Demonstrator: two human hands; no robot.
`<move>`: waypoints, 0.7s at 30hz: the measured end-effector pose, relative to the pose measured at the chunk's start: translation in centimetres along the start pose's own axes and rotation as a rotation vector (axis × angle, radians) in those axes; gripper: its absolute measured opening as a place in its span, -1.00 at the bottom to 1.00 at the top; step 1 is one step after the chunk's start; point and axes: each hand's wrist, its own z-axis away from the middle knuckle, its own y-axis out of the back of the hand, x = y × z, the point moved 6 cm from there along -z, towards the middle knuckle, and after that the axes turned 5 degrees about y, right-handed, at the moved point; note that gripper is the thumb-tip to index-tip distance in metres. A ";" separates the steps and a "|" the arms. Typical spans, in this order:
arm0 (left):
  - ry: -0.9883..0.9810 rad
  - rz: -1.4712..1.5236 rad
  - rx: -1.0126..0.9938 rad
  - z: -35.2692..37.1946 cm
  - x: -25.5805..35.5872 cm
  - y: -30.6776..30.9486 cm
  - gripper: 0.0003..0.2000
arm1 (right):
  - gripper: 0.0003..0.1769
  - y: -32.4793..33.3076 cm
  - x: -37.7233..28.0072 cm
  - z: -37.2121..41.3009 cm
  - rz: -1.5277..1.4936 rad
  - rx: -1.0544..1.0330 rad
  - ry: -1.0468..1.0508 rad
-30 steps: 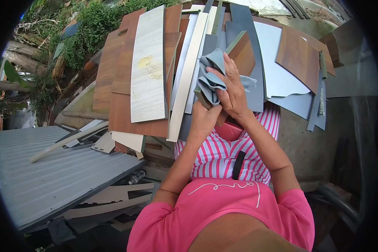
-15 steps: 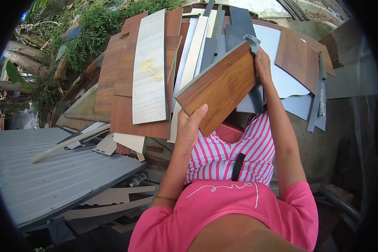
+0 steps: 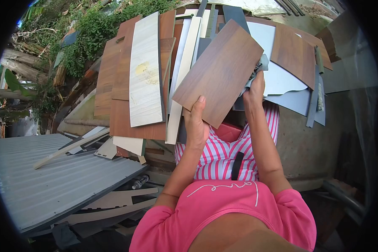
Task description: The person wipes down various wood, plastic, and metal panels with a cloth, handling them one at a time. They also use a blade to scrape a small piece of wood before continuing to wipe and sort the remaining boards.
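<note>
A brown wood-grain board (image 3: 220, 69) is held up, tilted, above the lap. My left hand (image 3: 196, 122) grips its lower left edge, the thumb lying on the face and the fingers hidden behind. At the board's right edge, my right hand (image 3: 255, 90) is closed on a crumpled grey-green cloth (image 3: 261, 66), which touches that edge. Behind the board lies a pile of panels, among them a long whitish board (image 3: 145, 71) with a yellow stain, brown boards (image 3: 294, 52) and cream strips (image 3: 182, 80).
Corrugated metal sheeting (image 3: 59, 168) with a thin strip of wood (image 3: 71, 148) lies at the left. A small bottle (image 3: 140, 182) sits beside its edge. Green plants (image 3: 92, 38) and logs (image 3: 23, 67) are at the upper left. A pipe (image 3: 344, 197) shows at the lower right.
The board has turned so its face shows more fully and its green edge no longer shows. My right hand has moved down and slightly left with the cloth, along the board's right edge.
</note>
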 end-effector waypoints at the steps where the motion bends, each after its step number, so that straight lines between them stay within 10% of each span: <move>1: -0.025 0.018 -0.009 -0.3 -0.3 -0.3 -0.45 | -0.55 -0.9 -0.3 2.2 0.078 -0.047 0.002; 10: -0.025 0.103 -0.099 -2.5 -0.3 -1.6 -0.46 | -0.25 -2.1 0.6 10.7 0.191 -0.377 -0.182; 19: 0.124 -0.140 -0.194 -3.8 -2.2 -2.3 -0.22 | -0.62 -0.6 -3.5 6.9 0.336 -0.172 0.059; 21: -0.131 -0.439 -0.061 -2.8 -0.1 -2.7 -0.07 | -0.72 -0.3 -5.2 6.8 0.522 -0.164 0.124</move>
